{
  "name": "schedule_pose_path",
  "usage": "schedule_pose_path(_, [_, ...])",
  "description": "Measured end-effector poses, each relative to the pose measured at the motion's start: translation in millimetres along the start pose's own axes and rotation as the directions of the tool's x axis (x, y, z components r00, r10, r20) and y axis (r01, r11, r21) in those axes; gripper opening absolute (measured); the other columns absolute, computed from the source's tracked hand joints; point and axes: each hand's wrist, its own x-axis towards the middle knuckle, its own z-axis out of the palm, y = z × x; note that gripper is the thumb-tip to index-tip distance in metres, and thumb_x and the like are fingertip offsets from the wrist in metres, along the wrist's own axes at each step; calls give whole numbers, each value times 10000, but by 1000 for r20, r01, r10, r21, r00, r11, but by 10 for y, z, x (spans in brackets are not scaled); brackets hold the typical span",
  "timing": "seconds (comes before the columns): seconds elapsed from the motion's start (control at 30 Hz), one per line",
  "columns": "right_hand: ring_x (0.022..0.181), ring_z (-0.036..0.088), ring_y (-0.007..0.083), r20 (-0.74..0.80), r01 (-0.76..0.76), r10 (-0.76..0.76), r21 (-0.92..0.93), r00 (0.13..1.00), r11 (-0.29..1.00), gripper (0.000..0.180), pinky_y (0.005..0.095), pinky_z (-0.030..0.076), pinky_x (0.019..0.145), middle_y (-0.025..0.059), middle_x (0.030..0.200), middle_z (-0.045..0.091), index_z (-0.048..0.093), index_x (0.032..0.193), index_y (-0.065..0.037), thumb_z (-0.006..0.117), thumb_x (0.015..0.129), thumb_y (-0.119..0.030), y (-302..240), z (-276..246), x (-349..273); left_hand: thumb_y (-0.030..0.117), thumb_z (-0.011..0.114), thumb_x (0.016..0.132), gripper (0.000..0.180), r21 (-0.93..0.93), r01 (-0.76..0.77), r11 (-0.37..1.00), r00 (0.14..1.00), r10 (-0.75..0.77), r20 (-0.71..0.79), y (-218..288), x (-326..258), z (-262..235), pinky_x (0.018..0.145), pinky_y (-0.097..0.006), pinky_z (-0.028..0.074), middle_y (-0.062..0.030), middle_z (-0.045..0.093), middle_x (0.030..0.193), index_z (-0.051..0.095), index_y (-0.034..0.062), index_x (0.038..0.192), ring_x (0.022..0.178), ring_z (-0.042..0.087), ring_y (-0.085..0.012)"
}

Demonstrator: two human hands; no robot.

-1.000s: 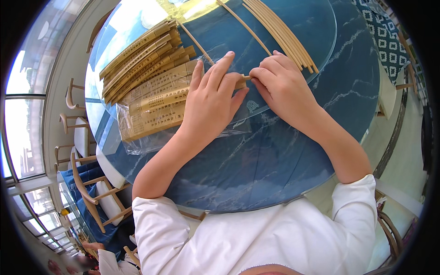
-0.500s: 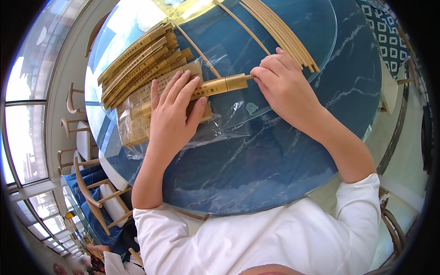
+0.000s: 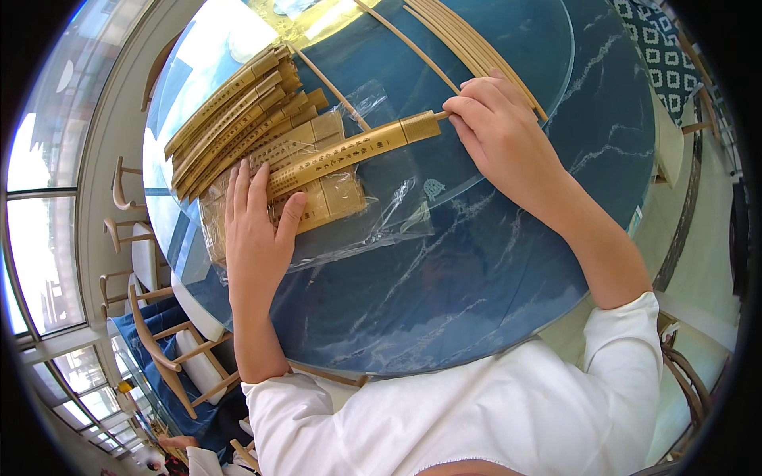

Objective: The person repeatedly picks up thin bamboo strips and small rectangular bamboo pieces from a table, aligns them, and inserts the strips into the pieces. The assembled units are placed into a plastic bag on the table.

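A long gold paper chopstick sleeve (image 3: 341,159) with dark print lies slanted over wrapped packs of similar sleeves (image 3: 333,198). From its right end a wooden chopstick (image 3: 444,116) sticks out a little, and my right hand (image 3: 504,135) pinches that tip; the rest is hidden inside the sleeve. My left hand (image 3: 258,218) lies on the packs at the sleeve's lower left end, fingers stretched and thumb apart. Whether it touches the sleeve is hard to see. Beyond it is a heap of gold sleeves (image 3: 238,119).
Several loose chopsticks (image 3: 476,51) lie side by side at the back right. Two single ones, a left chopstick (image 3: 329,86) and a middle chopstick (image 3: 409,44), lie apart. Clear plastic wrap (image 3: 389,218) spreads around the packs on a blue marbled round table (image 3: 444,301). Wooden chairs (image 3: 182,341) stand left.
My left hand has slid left and down along the sleeve, uncovering more of it. The sleeve's right end has shifted slightly right and up, with my right hand still at the tip.
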Motion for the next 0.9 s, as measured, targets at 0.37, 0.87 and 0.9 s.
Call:
schedule_pose_path(0.37, [1182, 654, 328, 6, 7, -6, -102, 1000, 995, 394, 523, 449, 1158, 155, 1130, 688, 635, 1311, -43, 730, 929, -53, -177, -21, -15, 492, 542, 1101, 607, 77, -61, 995, 994, 68, -87, 146, -27, 105, 1240, -500, 337, -197, 503, 1618, 572, 46, 1510, 1509, 443, -403])
schedule_pose_path(0.87, [1187, 668, 345, 23, -13, 13, 27, 1000, 1000, 422, 532, 458, 1152, 155, 1168, 705, 593, 1345, -60, 700, 938, -34, -224, -1, -42, 340, 761, 982, 477, -187, -109, 976, 994, 104, -40, -3, 120, -80, 1109, -460, 439, -151, 629, 1340, 679, 37, 1341, 1280, 549, -369])
schedule_pose_path(0.9, [1191, 669, 343, 19, -4, 4, 38, 1000, 999, 409, 532, 457, 1155, 152, 1168, 708, 596, 1337, -60, 699, 942, -36, -221, 6, -40, 318, 774, 973, 463, -243, -103, 965, 995, 100, -24, -16, 136, -89, 1093, -452, 451, -151, 633, 1315, 687, 35, 1329, 1263, 553, -365])
